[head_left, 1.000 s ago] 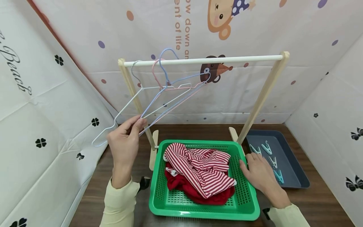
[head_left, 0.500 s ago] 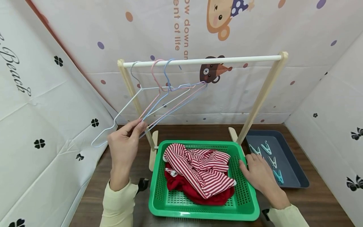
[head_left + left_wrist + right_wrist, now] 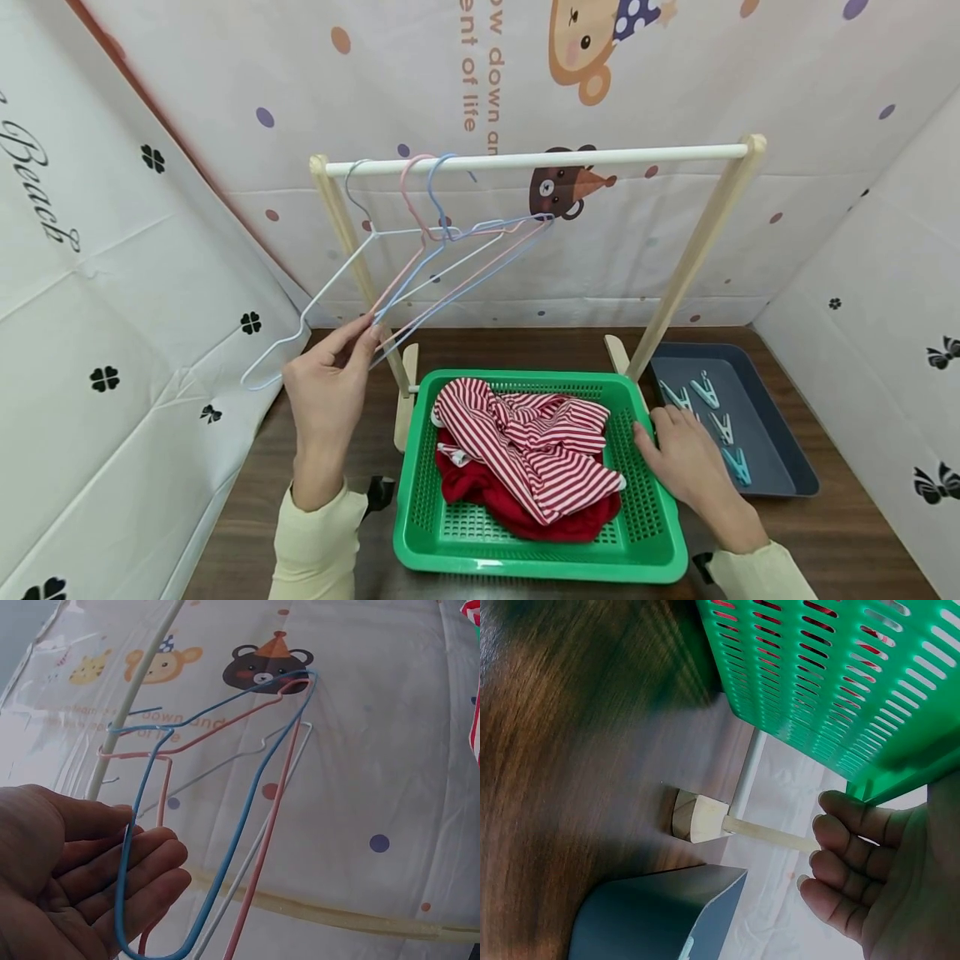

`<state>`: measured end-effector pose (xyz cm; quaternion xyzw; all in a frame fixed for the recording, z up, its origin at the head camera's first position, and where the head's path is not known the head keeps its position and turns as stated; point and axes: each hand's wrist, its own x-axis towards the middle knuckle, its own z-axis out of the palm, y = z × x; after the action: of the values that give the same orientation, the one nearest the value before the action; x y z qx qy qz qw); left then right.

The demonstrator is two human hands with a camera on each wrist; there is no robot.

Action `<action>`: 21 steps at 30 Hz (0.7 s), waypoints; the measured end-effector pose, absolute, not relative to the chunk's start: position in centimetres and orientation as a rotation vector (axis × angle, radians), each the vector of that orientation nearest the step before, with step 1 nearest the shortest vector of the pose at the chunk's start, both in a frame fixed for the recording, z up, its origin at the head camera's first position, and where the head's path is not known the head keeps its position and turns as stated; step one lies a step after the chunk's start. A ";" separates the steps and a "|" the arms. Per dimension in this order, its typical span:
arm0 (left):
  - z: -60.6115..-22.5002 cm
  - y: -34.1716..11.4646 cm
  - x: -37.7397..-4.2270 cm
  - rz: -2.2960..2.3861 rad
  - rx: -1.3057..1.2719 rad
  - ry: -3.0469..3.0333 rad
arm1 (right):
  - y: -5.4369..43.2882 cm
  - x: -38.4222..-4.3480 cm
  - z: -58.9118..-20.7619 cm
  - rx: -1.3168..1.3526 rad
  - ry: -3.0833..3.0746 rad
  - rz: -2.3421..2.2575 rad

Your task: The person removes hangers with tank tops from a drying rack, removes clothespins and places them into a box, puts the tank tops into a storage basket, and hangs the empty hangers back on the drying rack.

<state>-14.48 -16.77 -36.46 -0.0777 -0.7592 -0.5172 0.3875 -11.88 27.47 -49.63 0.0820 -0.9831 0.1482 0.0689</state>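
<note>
Between thumb and fingers, my left hand (image 3: pixel 330 383) pinches the side of a blue hanger (image 3: pixel 259 769). The hook of this hanger rests over the white rail (image 3: pixel 570 158) of a small clothes rack. A pink hanger (image 3: pixel 166 787) hangs close beside it, and a white hanger (image 3: pixel 335 279) hangs further left on the rail. My right hand (image 3: pixel 686 458) rests on the right rim of a green basket (image 3: pixel 540 568), its fingers fairly straight outside the wall. In the basket lie a red-and-white striped garment (image 3: pixel 532 442) and a red cloth (image 3: pixel 495 504) beneath it.
A dark grey tray (image 3: pixel 780 450) holding several clothespins (image 3: pixel 705 390) stands right of the basket. The rack's wooden posts (image 3: pixel 697 258) rise behind the basket on both sides. Printed cloth (image 3: pixel 150 333) walls surround the brown wooden table (image 3: pixel 525 346).
The blue hanger's hook came down from above the rail onto it, and its far end lowered beside the pink hanger. My left hand stays at its side; my right hand has not moved.
</note>
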 end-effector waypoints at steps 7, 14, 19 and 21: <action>-36.8 -17.0 -14.0 -1.199 -0.189 -1.815 | 27.4 -11.5 -49.5 0.215 -2.939 0.486; -34.7 -16.2 -13.1 -1.064 -0.277 -1.573 | 26.7 -11.8 -47.7 0.265 -2.871 0.437; -33.2 -14.2 -12.3 -1.008 -0.452 -1.485 | 25.8 -12.6 -44.6 0.329 -2.777 0.422; -33.0 -13.4 -12.2 -0.970 -0.530 -1.519 | 25.1 -12.9 -43.2 0.348 -2.760 0.432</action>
<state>-12.17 -13.36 -32.96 -0.2278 -0.6526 -0.4168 0.5904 -12.93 25.07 -43.21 0.1221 -0.9673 0.1516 0.1627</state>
